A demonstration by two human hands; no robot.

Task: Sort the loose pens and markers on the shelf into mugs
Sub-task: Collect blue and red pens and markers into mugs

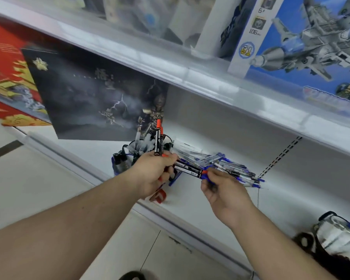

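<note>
L hand (154, 174) fist-curled round black markers (187, 169) – one red-capped marker (157, 138) sticks upright; R hand (220, 186) pinches blue pens (230, 168) – pile lies fanned on shelf (200, 199)

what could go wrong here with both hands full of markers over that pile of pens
1. The left hand grips several black markers with red caps splayed at different angles; one could slip out.
2. The right hand hovers close over the loose pile of blue pens and might scatter them along the white shelf.
</note>
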